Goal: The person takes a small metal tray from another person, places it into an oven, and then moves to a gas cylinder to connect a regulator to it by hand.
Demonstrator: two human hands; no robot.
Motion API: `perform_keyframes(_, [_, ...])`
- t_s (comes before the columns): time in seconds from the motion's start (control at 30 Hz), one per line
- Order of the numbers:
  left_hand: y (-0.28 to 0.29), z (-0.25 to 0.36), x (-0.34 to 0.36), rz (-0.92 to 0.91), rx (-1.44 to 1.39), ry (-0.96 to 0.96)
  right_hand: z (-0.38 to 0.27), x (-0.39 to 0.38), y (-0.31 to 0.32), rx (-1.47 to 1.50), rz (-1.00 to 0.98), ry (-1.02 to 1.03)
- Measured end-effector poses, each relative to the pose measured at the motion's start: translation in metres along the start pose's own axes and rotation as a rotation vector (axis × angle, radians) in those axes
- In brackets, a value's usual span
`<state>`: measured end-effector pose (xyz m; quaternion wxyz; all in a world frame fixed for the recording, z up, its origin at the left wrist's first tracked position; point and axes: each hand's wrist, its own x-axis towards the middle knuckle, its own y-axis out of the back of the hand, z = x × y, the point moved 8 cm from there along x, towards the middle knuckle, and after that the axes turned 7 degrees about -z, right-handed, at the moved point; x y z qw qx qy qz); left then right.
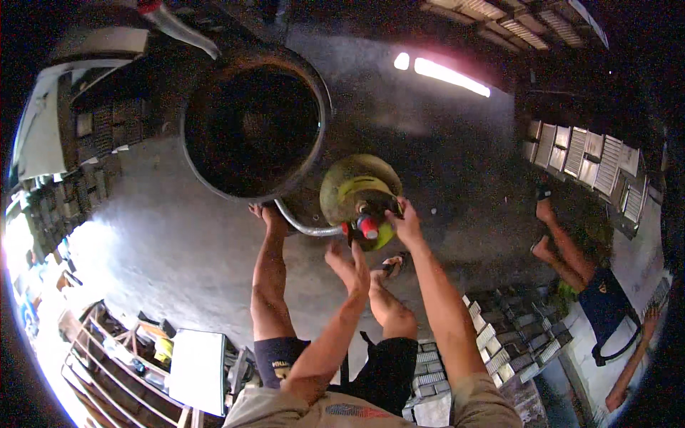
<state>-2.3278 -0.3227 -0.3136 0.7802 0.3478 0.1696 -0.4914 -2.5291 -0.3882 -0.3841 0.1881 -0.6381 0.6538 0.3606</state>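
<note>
A worn yellow-green gas cylinder (357,175) stands on the floor in front of me, with a red-capped regulator (367,227) on its valve. My right hand (408,225) grips the cylinder's top collar on its right side. Just below the regulator, my left hand (347,267) has its fingers apart and holds nothing that I can see. A silvery hose (303,227) runs from the regulator toward the underside of a large round drum (325,121). The drum's dark mouth faces up, and its inside is too dark to make out.
Another silvery pipe (182,32) reaches the drum's far left. On the right, another person's legs (571,250) show in dark shorts. Stacked grey blocks (514,328) stand at the lower right. A white panel (198,371) and a cluttered rack (107,342) are at the lower left.
</note>
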Motion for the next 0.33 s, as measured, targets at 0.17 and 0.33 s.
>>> perform_keyframes(0.17, [-0.062, -0.105, 0.006, -0.42, -0.724, 0.793, 0.015, -0.004, -0.018, 0.316, 0.096, -0.09])
perform_keyframes(0.33, [-0.032, -0.082, 0.021, -0.212, -0.415, 0.508, 0.001, 0.013, -0.035, 0.234, -0.041, -0.128])
